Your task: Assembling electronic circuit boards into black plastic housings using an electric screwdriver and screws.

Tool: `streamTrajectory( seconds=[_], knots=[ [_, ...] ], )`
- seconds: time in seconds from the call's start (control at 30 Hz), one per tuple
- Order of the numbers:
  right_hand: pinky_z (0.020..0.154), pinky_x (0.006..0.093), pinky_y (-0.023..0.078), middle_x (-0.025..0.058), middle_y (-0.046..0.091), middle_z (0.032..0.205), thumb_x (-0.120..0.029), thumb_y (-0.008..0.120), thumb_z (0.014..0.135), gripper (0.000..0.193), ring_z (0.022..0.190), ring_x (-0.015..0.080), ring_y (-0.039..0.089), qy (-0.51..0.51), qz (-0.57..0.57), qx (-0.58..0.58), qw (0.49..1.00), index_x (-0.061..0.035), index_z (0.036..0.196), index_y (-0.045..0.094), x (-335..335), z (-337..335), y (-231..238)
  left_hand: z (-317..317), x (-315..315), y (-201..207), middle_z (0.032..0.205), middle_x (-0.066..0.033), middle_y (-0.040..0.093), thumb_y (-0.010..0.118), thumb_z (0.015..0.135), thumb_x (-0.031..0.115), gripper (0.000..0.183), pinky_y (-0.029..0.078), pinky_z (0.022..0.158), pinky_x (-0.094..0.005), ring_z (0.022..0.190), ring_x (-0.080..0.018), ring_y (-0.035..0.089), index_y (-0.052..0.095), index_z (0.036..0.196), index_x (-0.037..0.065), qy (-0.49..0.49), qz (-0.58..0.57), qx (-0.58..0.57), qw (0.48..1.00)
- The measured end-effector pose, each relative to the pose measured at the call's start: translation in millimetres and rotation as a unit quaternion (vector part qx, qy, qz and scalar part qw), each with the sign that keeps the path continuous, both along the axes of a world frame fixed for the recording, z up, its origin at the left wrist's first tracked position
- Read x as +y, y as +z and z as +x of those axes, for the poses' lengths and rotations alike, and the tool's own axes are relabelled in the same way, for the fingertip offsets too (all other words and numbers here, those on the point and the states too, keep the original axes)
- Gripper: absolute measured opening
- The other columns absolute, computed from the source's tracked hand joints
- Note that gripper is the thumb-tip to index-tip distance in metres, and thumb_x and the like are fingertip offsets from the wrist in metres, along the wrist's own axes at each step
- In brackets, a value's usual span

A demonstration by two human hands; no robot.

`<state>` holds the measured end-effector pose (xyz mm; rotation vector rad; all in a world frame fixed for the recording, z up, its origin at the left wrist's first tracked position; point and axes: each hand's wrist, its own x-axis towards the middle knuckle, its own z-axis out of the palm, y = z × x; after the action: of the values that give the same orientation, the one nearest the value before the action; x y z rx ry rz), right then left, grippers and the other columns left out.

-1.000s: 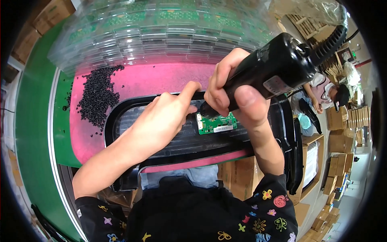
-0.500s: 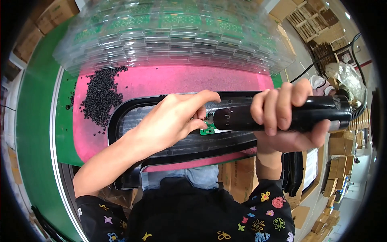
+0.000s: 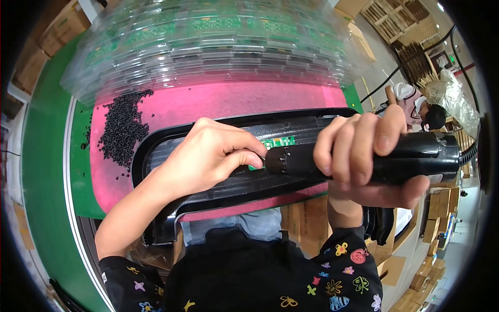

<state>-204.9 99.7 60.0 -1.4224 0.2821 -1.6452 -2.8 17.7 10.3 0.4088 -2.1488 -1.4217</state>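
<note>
A black corded electric screwdriver [image 3: 416, 156] lies almost level in my right hand [image 3: 364, 148], fingers wrapped round its body. Its nose points left, over a small green circuit board [image 3: 283, 141] inside a long black plastic housing [image 3: 234, 198]. My left hand [image 3: 208, 156] is closed in a pinch right at the screwdriver's nose, above the board's near-left part. What sits between thumb and forefinger is hidden or too small to make out. The nose and my fingers cover much of the board.
A heap of small black screws [image 3: 122, 127] lies on the pink mat [image 3: 208, 98] to the left. Stacked clear plastic trays [image 3: 218, 57] with green boards stand at the back. A cord [image 3: 400, 65] hangs at the right. Another person [image 3: 416, 104] is beyond, among cardboard boxes [image 3: 439, 203].
The screwdriver's nose has shifted slightly left and down, closer to my left fingers. More of the board's far edge shows now. The housing appears slightly tilted. Another person has come into view at right.
</note>
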Motion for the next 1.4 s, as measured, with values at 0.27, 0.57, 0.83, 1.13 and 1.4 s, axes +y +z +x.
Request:
streamTrajectory(
  seconds=[0.27,0.57,0.83,1.13,1.4],
  knots=[
    [0.05,0.0295,0.042,0.0036,0.053,0.065,-0.052,0.066,0.084,0.054,0.047,0.0131,0.048,-0.098,0.172,0.059,0.978,-0.0041,0.099,0.047,13,23,-9,1,-1,2,0.074,-0.0111,0.07,0.069,0.083,0.003,0.005,0.052,0.063,-0.0271,0.066,-0.0172,0.068,0.071,0.085,-0.001,0.211,-0.092,-0.04,0.972],
    [0.049,0.0279,0.04,0.0043,0.051,0.065,-0.047,0.071,0.083,0.052,0.048,0.0124,0.047,-0.064,0.19,0.081,0.976,-0.0033,0.097,0.047,1,31,-15,3,-3,-5,0.077,-0.0167,0.067,0.067,0.085,0.005,0.011,0.05,0.063,-0.0338,0.069,-0.0278,0.067,0.066,0.09,-0.003,0.137,-0.103,-0.07,0.983],
    [0.049,0.0262,0.039,0.0038,0.051,0.065,-0.048,0.077,0.079,0.055,0.051,0.0108,0.047,-0.052,0.191,0.117,0.973,-0.0042,0.095,0.047,-10,40,-20,6,-2,-7,0.077,-0.0245,0.064,0.065,0.083,0.003,0.011,0.052,0.069,-0.043,0.076,-0.0405,0.065,0.067,0.09,-0.006,0.096,-0.104,-0.1,0.985],
    [0.05,0.0238,0.04,0.0033,0.054,0.066,-0.024,0.076,0.079,0.043,0.05,0.0087,0.047,-0.02,0.145,-0.035,0.989,-0.0005,0.103,0.049,-1,41,-23,5,-6,-6,0.08,-0.0174,0.07,0.071,0.08,0.005,0.014,0.054,0.07,-0.0343,0.075,-0.0284,0.07,0.07,0.091,-0.003,0.015,0.002,-0.14,0.99],
    [0.047,0.0255,0.044,-0.0014,0.052,0.062,-0.05,0.061,0.087,0.045,0.042,0.0081,0.05,-0.091,0.01,-0.067,0.994,-0.0077,0.094,0.045,12,8,11,6,-3,1,0.079,-0.0108,0.073,0.078,0.076,0.006,0.014,0.054,0.067,-0.0289,0.073,-0.018,0.07,0.073,0.087,-0.001,-0.019,0.007,-0.04,0.999]
  ],
)
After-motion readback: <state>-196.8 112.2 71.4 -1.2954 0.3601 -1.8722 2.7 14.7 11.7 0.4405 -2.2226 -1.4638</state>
